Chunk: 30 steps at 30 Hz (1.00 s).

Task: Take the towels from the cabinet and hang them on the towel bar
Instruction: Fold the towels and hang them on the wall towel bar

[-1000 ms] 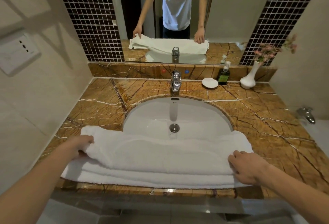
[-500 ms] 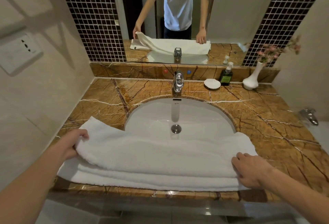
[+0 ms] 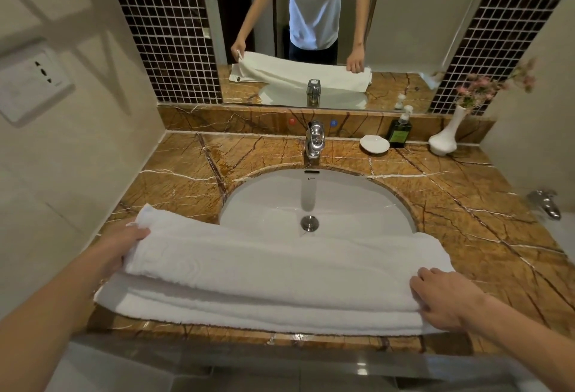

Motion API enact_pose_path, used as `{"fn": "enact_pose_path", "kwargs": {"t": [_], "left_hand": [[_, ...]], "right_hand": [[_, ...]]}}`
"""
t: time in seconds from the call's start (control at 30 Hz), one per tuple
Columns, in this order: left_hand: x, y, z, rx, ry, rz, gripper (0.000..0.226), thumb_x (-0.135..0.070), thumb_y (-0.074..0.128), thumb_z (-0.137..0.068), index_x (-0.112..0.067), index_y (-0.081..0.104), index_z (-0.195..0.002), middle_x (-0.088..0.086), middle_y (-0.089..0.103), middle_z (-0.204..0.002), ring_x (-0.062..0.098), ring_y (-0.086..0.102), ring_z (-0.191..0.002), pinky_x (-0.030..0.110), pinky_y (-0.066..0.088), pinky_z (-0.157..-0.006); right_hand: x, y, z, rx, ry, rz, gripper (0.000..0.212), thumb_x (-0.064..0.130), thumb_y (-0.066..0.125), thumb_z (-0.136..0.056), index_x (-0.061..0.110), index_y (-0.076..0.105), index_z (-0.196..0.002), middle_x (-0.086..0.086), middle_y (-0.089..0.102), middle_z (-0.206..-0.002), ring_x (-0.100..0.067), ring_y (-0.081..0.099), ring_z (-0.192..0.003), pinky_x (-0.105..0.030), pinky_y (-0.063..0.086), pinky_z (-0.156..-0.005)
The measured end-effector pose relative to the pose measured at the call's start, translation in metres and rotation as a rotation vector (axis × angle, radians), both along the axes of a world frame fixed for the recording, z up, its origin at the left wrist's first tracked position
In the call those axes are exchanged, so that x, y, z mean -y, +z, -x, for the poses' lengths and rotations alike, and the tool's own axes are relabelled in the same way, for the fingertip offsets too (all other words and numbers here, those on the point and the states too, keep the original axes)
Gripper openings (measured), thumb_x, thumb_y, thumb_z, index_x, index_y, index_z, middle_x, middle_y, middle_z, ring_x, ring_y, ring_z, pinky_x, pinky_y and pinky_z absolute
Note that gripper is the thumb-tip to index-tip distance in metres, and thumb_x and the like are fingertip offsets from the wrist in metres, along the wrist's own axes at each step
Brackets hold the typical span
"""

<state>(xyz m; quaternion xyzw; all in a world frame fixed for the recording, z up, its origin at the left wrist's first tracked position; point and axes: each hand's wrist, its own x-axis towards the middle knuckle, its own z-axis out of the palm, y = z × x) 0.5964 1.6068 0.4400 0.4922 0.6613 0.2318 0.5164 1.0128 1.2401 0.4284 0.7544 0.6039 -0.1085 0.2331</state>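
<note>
Left hand (image 3: 124, 247) grips the end of the top towel (image 3: 264, 270), raised off the stack (image 3: 249, 313) under it; right hand (image 3: 441, 298) just rests flat, fingers loose, on the other end.

Both forearms stretched forward, left hand (image 3: 126, 247) gripping (thumb on top), right hand (image 3: 441, 298) palm down, fingers relaxed.

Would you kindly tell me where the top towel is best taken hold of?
At the top towel's two short ends, one grip from each side: it lies long and folded across the stack. The left hand holds the raised left end; the right hand rests on the other.
</note>
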Motion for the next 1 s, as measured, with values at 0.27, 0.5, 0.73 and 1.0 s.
{"fn": "enact_pose_path", "kwargs": {"t": [0.27,0.5,0.73,1.0], "left_hand": [[0.014,-0.025,0.012,-0.347,-0.081,-0.171,0.045,0.001,0.062,-0.084,0.001,0.052,-0.129,0.024,0.060,-0.118,0.040,0.058,-0.098,0.042,0.047,-0.082],[0.059,-0.021,-0.041,-1.042,-0.507,-0.668,0.065,-0.032,0.046,-0.092,-0.013,0.020,-0.149,0.017,0.021,-0.155,0.034,0.019,-0.143,0.051,0.016,-0.117],[0.115,-0.059,-0.094,-0.875,-1.115,-0.720,0.071,-0.069,-0.004,-0.084,-0.039,-0.012,-0.148,-0.002,-0.022,-0.157,0.026,-0.023,-0.143,0.059,-0.018,-0.109],[0.125,-0.076,-0.082,-0.934,-1.031,-0.699,0.078,-0.076,-0.011,-0.075,-0.043,-0.014,-0.146,-0.004,-0.016,-0.158,0.028,-0.012,-0.146,0.065,-0.014,-0.106]], "right_hand": [[0.000,0.006,0.008,-0.014,-0.009,0.027,0.024,0.038,0.042,-0.089,0.026,0.053,-0.108,0.004,0.051,-0.098,-0.012,0.046,-0.086,-0.028,0.042,-0.079],[-0.004,0.009,0.009,-0.012,-0.006,0.000,0.022,0.038,0.032,-0.091,0.027,0.051,-0.092,0.003,0.061,-0.096,-0.015,0.055,-0.081,-0.031,0.045,-0.076],[-0.031,-0.006,0.034,-0.083,0.099,-0.466,0.039,0.043,0.026,-0.093,0.021,0.059,-0.091,-0.002,0.060,-0.091,-0.018,0.054,-0.080,-0.035,0.048,-0.074],[-0.020,-0.051,0.054,-0.100,-0.161,-0.232,0.078,0.065,-0.014,-0.082,0.027,-0.010,-0.150,-0.004,-0.024,-0.151,-0.026,-0.017,-0.145,-0.044,-0.022,-0.111]]}}
